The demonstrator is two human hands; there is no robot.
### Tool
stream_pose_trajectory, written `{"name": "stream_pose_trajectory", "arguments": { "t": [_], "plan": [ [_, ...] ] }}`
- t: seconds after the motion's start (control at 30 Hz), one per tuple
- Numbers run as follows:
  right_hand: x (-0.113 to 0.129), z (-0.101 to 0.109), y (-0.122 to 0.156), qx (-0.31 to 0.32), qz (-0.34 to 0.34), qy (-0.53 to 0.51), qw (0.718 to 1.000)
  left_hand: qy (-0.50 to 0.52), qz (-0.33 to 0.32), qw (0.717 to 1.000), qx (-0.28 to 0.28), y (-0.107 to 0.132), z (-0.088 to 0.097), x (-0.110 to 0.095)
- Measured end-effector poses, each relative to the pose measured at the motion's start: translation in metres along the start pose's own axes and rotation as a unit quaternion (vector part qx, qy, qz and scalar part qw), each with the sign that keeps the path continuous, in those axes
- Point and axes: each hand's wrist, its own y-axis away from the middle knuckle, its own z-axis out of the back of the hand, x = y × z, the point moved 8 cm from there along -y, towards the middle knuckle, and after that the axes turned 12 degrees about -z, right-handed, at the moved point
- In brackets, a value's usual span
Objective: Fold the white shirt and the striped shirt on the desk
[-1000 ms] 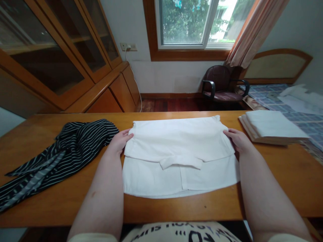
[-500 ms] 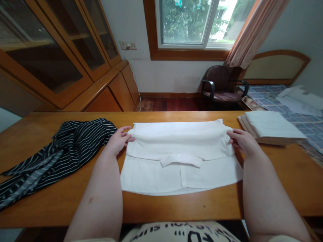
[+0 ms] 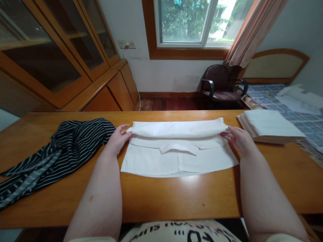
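A folded white garment [image 3: 151,159] lies across the table in front of me. Its far part is bent over into a long raised fold, and a short loose band crosses its middle above a vertical slit. My left hand [image 3: 119,138] pinches the fold's left end between thumb and fingers. At the right end, my right hand [image 3: 238,138] grips the same fold, with the fingertips partly hidden by the cloth. Left of my left hand lies a crumpled black cloth with white stripes [image 3: 80,139]. Beyond my right hand is a neat stack of folded white cloths [image 3: 274,124].
The wooden table [image 3: 161,198] spans the view. Behind it stand a glass-doored cabinet [image 3: 88,72] on the left, a dark armchair [image 3: 218,82], and a bed with a checked cover [image 3: 267,95] on the right. A white cable [image 3: 133,75] hangs from the wall socket.
Both hands have drawn the fold up tighter, so it looks narrower and more raised. The garment's near edge has slid away from me, baring more of the table.
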Motion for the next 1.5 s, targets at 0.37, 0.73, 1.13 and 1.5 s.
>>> {"name": "stream_pose_trajectory", "arguments": {
  "t": [0.37, 0.73, 1.13, 1.5],
  "plan": [
    [-0.019, 0.012, -0.007, -0.060, -0.076, 0.148, 0.984, -0.117, 0.011, 0.993, -0.022, -0.001, 0.008, 0.010],
    [-0.035, 0.003, -0.011, 0.019, -0.137, 0.068, 0.988, 0.002, 0.147, 0.984, -0.096, 0.006, -0.001, 0.022],
    [-0.036, -0.001, -0.010, -0.034, -0.165, -0.075, 0.983, 0.059, 0.161, 0.977, -0.128, 0.008, -0.002, 0.026],
    [-0.031, -0.011, -0.006, 0.017, -0.125, -0.017, 0.992, 0.074, 0.168, 0.980, -0.073, 0.007, -0.003, 0.030]
  ]
}}
